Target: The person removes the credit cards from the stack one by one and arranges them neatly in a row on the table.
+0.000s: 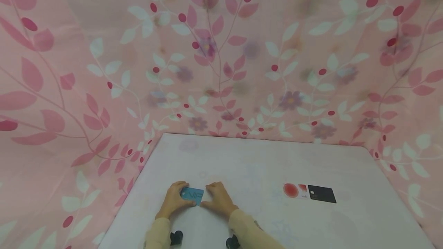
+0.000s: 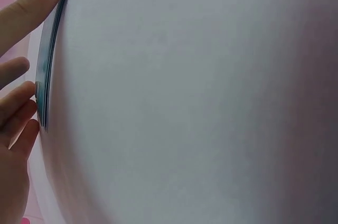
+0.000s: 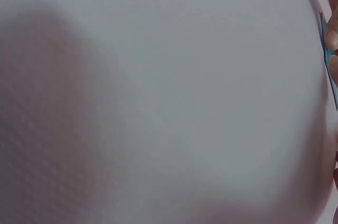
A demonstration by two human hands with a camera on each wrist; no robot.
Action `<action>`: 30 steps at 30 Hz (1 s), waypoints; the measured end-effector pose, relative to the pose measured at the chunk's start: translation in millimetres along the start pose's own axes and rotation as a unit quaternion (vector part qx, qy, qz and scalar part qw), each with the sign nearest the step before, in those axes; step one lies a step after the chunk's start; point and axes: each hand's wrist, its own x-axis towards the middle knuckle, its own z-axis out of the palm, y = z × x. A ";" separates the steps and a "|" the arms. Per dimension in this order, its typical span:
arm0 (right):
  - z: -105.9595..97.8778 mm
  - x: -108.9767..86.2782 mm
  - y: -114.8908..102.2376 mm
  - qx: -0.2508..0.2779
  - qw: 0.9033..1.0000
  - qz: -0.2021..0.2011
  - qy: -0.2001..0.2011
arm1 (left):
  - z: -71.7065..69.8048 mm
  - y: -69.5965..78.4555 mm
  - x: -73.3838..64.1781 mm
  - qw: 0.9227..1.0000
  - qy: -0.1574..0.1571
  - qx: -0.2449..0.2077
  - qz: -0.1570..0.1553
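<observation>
A blue card [image 1: 192,195] with "VIP" lettering faces up in the head view, at the table's front left. My left hand [image 1: 175,200] grips its left end, with the thumb along the lower edge and fingers at the top left corner. Seen edge-on in the left wrist view, it is a thin stack of cards [image 2: 51,55]. My right hand [image 1: 220,200] is at the stack's right end. Its thumb tip is right at the lower right corner, and its fingers curve beside the upper right corner with a small gap. The right wrist view shows only a sliver of blue card [image 3: 326,49] with fingertips over it.
To the right on the white table [image 1: 259,164] lie a red-and-white card [image 1: 295,191] and a black card [image 1: 322,194] with a chip, side by side. Dark rounded devices [image 1: 176,237] sit at both wrists. Pink floral cloth [image 1: 242,68] hangs behind and around the table.
</observation>
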 end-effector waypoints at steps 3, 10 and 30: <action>3.8 -1.1 -0.7 -0.019 1.000 -0.014 0.007 | 0.4 0.8 -2.1 1.000 -0.002 0.010 -0.005; 11.8 -2.8 -5.2 -0.089 0.995 -0.036 0.019 | -2.6 4.1 -2.6 0.999 -0.017 0.028 -0.021; 17.0 10.8 -21.7 -0.092 0.995 0.046 -0.008 | -13.1 6.8 5.9 0.998 -0.044 0.046 -0.015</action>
